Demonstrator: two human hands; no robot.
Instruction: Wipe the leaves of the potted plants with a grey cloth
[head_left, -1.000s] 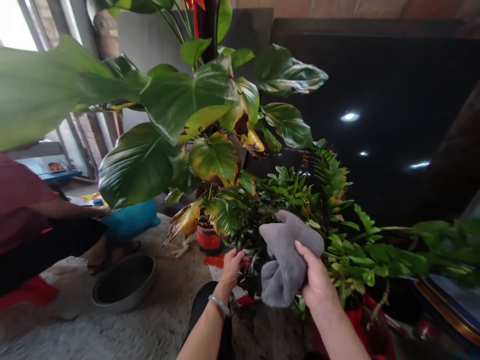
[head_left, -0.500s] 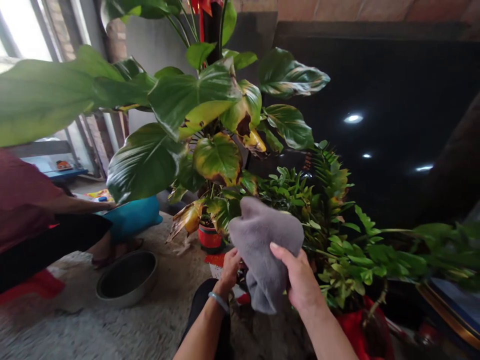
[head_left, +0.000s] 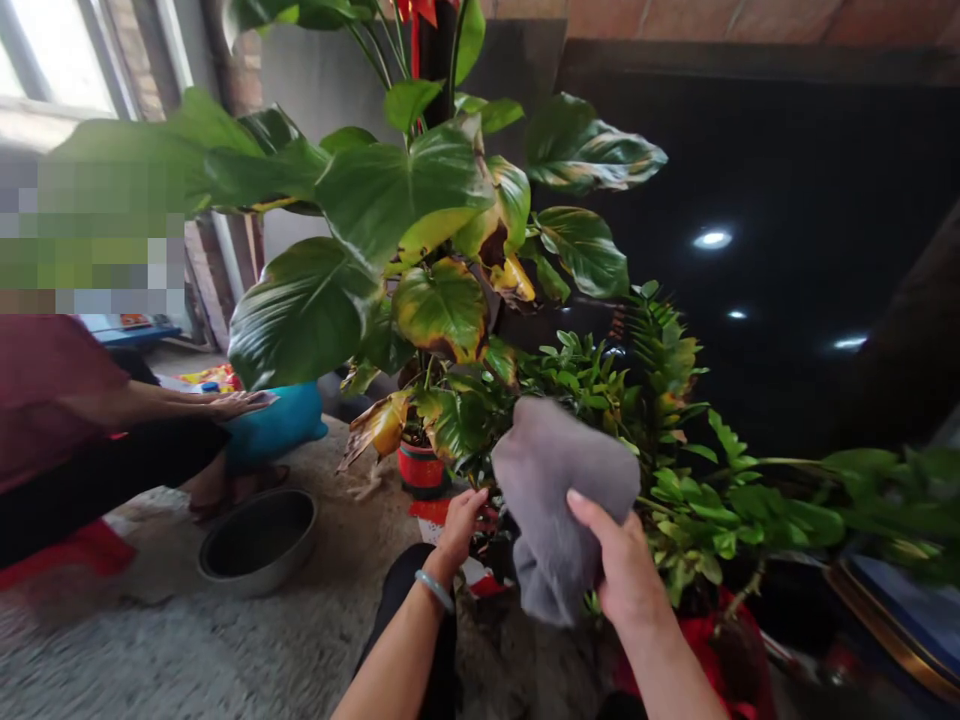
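Grey cloth [head_left: 559, 490], bunched and soft, held up in front of the low foliage at the centre of the scene; its long axis runs roughly upright, with a broad rounded top and a narrower fold hanging below. The right hand [head_left: 619, 570] is clamped on the cloth's lower right edge, with the thumb laid across the near face and the fingers hidden behind, so the cloth rises up and to the left of that hand. The left hand [head_left: 459, 522] lies just beside the cloth's lower left edge, lower than its top, and reaches into the dark stems there. Whether its fingers close on a stem or only rest against it cannot be told. A pale bracelet [head_left: 436, 588] circles that wrist. The right hand is thus the one in contact, and the left the near neighbour. Directly behind the cloth stands the small-leaved plant [head_left: 600, 375], whose fronds spread to the right, past a red pot cover [head_left: 709, 640] at the lower right. Behind and above it rises the big-leaved plant [head_left: 405, 195], with several leaves yellowed and browned at the margins, rooted in a small red pot [head_left: 420, 468] on the floor [head_left: 187, 650]. To the left, well apart from the cloth, a metal bowl [head_left: 259, 540] sits on the floor. Beyond it another person's hand [head_left: 236, 403] rests flat on a blue object [head_left: 289, 425]. A dark glossy wall [head_left: 787, 150] with reflected lights closes the background.
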